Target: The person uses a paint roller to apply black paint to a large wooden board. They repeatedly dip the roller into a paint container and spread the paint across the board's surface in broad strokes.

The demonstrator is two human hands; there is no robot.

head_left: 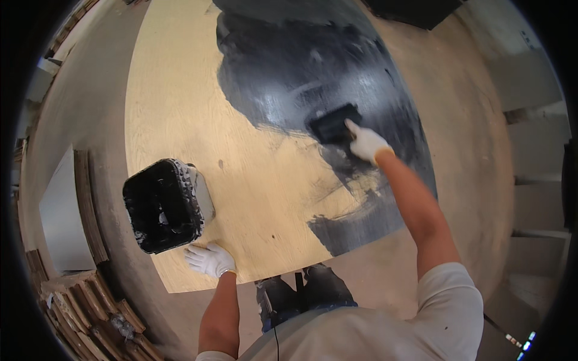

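A large pale wooden board [180, 108] lies before me, with wet black coating [283, 66] over its far and right parts. My right hand [366, 143], in a white glove, grips a wide black spreader [335, 124], which rests on the coated surface near the edge of the bare wood. Its handle is mostly hidden by the fingers. My left hand [211, 260], also gloved, lies flat on the bare wood by the near edge, fingers stretched out. Just beyond it stands a square bucket [195, 192], smeared black inside and along its rim.
Stacked wooden pieces [90, 307] lie on the floor at the lower left. A light grey panel [65, 216] leans beside them. Pale slabs or boxes [542, 204] line the right side. A dark object [415, 11] sits past the board's far right edge.
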